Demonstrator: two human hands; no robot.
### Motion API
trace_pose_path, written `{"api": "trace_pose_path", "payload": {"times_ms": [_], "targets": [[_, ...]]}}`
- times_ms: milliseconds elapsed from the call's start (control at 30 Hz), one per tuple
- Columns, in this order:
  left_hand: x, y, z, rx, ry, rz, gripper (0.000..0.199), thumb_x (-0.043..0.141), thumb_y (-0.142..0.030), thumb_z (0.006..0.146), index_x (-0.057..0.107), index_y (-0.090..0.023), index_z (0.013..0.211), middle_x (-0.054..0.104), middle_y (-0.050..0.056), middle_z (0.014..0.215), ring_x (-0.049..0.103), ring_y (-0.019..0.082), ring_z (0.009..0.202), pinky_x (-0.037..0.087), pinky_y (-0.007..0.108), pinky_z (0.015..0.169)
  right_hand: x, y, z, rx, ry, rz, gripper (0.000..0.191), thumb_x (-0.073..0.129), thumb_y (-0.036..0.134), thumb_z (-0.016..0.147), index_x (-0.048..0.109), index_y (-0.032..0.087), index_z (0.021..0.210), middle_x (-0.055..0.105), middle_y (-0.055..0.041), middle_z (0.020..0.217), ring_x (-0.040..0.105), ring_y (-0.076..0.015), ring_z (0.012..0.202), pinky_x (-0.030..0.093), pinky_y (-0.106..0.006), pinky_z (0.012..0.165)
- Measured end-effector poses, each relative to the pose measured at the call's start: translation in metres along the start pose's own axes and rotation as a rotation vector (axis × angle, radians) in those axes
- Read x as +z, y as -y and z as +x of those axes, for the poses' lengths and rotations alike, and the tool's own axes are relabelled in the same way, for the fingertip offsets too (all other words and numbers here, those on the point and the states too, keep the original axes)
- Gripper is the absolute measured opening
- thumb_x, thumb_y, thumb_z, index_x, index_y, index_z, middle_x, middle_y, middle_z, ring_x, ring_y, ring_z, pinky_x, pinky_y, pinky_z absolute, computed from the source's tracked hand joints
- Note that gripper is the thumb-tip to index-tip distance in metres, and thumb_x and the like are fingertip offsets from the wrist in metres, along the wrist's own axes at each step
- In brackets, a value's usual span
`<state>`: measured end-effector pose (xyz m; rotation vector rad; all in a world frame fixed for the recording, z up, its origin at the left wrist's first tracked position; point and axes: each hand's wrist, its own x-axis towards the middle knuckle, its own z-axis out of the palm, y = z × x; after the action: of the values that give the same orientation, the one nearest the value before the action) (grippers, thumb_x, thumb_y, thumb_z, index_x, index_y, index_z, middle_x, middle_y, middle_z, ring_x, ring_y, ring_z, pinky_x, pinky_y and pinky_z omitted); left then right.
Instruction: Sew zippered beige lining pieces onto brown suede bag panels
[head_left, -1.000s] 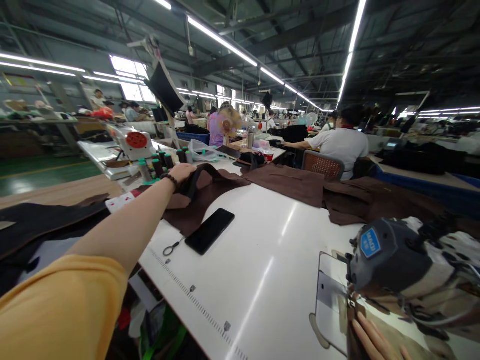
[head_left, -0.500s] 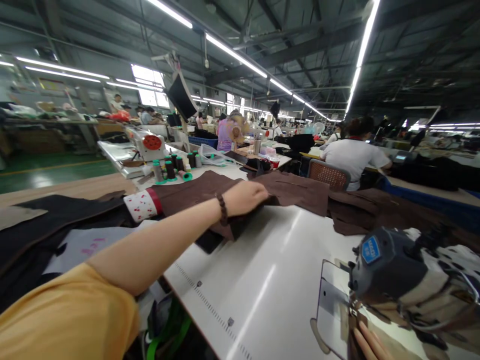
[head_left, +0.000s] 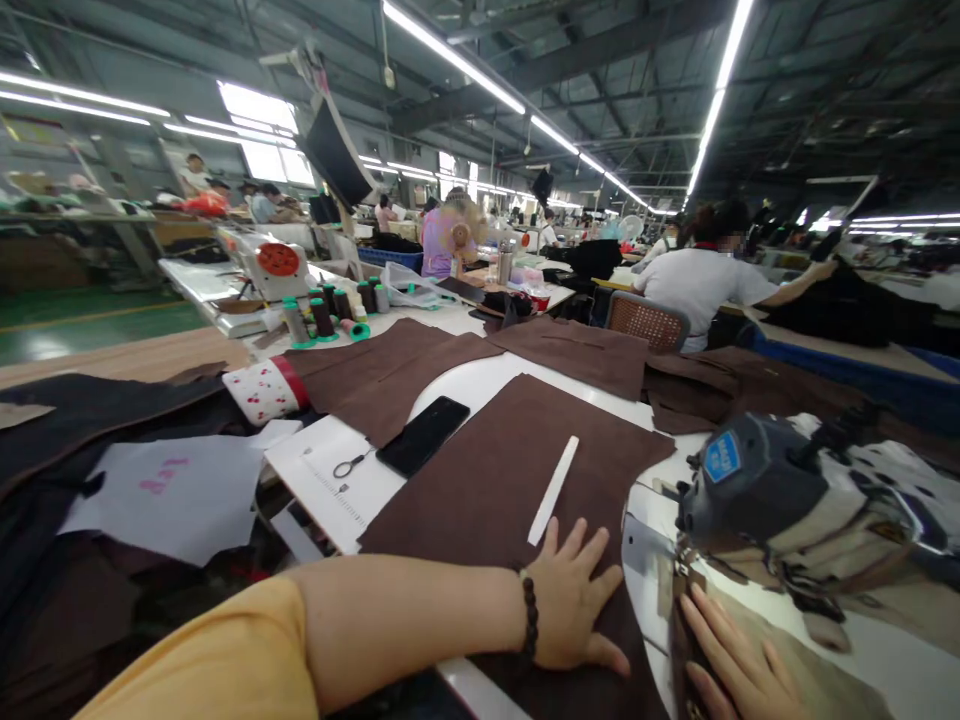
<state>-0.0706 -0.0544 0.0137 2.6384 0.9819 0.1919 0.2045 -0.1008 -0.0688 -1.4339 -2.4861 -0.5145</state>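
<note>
My left hand point(head_left: 571, 600) lies flat with spread fingers on a brown fabric panel point(head_left: 480, 470) on the white sewing table. A narrow white strip point(head_left: 553, 490) rests on that panel, just beyond my fingertips. At the lower right, my right hand point(head_left: 739, 655) lies with fingers stretched out over brown fabric point(head_left: 684, 640) beside the needle area of a sewing machine point(head_left: 772, 510). A black phone point(head_left: 424, 436) sits left of the panel, with a small ring-handled tool point(head_left: 349, 467) next to it.
More brown panels point(head_left: 397, 370) lie along the table's far side. Thread cones point(head_left: 322, 315) and another sewing machine point(head_left: 266, 260) stand at the back left. A cherry-patterned container point(head_left: 259, 390) and marked white paper point(head_left: 180, 490) are at the left. A co-worker point(head_left: 697, 275) sits ahead.
My left hand has come back from the far fabric pile toward me and now presses on a brown panel spread across the table. The phone and white strip are now plainly visible.
</note>
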Motion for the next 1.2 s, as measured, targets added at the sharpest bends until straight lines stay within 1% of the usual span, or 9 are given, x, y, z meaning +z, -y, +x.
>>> {"api": "trace_pose_path", "payload": {"times_ms": [133,200,367,467,600,767,900,1067,1200], "targets": [[-0.01,-0.02,-0.009,0.172,0.006,0.01,0.078,0.046,-0.063,0.078,0.03,-0.011,0.134,0.02,0.019,0.143,0.013,0.035,0.132,0.014,0.06,0.103,-0.04,0.029,0.015,0.221,0.106,0.118,0.047,0.03,0.036,0.089,0.039,0.018,0.131,0.036,-0.0051,0.137,0.036,-0.0254,0.125,0.039,-0.05,0.094],[-0.012,-0.019,-0.018,0.319,0.105,-0.024,0.084,0.048,-0.066,0.074,0.027,-0.013,0.136,0.023,0.018,0.142,0.017,0.033,0.132,0.011,0.059,0.104,-0.054,0.037,0.022,0.288,0.211,0.186,0.046,0.028,0.033,0.09,0.036,0.018,0.133,0.031,-0.0044,0.139,0.031,-0.0234,0.128,0.033,-0.051,0.1],[0.002,-0.015,-0.033,0.325,0.2,0.061,0.082,0.05,-0.065,0.073,0.029,-0.017,0.136,0.02,0.018,0.143,0.018,0.036,0.131,0.012,0.063,0.101,-0.071,0.038,0.031,0.385,0.331,0.304,0.046,0.032,0.027,0.09,0.031,0.018,0.135,0.024,-0.003,0.143,0.022,-0.0203,0.132,0.022,-0.05,0.106],[0.009,-0.013,-0.032,0.305,0.197,0.087,0.064,0.054,-0.049,0.08,0.033,-0.023,0.134,0.025,0.012,0.143,0.02,0.032,0.131,0.015,0.061,0.102,-0.075,0.038,0.031,0.405,0.341,0.334,0.047,0.034,0.026,0.089,0.032,0.018,0.135,0.024,-0.003,0.143,0.021,-0.0202,0.132,0.021,-0.05,0.107],[0.005,-0.008,-0.015,0.258,0.152,-0.004,0.038,0.036,-0.028,0.092,0.039,-0.026,0.13,0.038,0.005,0.137,0.03,0.022,0.129,0.018,0.052,0.106,-0.075,0.038,0.032,0.403,0.318,0.36,0.046,0.034,0.025,0.088,0.033,0.017,0.134,0.025,-0.0053,0.142,0.021,-0.0208,0.132,0.021,-0.051,0.107],[-0.009,-0.021,0.026,0.243,0.154,-0.147,0.037,0.029,-0.029,0.094,0.041,-0.023,0.129,0.042,0.007,0.134,0.037,0.019,0.125,0.025,0.047,0.105,-0.075,0.036,0.03,0.378,0.336,0.374,0.053,0.035,0.014,0.083,0.031,0.015,0.135,0.024,-0.0058,0.143,0.018,-0.0219,0.133,0.019,-0.052,0.106],[-0.012,-0.032,0.052,0.25,0.203,-0.126,0.037,0.031,-0.027,0.093,0.042,-0.02,0.128,0.043,0.01,0.133,0.038,0.022,0.124,0.025,0.051,0.103,-0.073,0.035,0.028,0.379,0.28,0.388,0.047,0.037,0.024,0.087,0.033,0.019,0.134,0.03,-0.0055,0.141,0.024,-0.0219,0.131,0.018,-0.051,0.107],[-0.01,-0.035,0.066,0.244,0.203,-0.153,0.037,0.031,-0.025,0.093,0.04,-0.023,0.129,0.042,0.007,0.134,0.04,0.022,0.123,0.023,0.051,0.104,-0.068,0.036,0.026,0.361,0.24,0.37,0.044,0.032,0.028,0.09,0.031,0.026,0.135,0.029,-0.003,0.141,0.023,-0.0214,0.131,0.017,-0.052,0.107],[-0.017,-0.042,0.062,0.276,0.198,-0.187,0.037,0.033,-0.026,0.092,0.044,-0.017,0.127,0.043,0.008,0.133,0.041,0.02,0.122,0.028,0.038,0.104,-0.067,0.034,0.023,0.36,0.237,0.382,0.043,0.033,0.028,0.09,0.034,0.025,0.133,0.031,-0.0023,0.14,0.023,-0.02,0.132,0.014,-0.05,0.109]]}}
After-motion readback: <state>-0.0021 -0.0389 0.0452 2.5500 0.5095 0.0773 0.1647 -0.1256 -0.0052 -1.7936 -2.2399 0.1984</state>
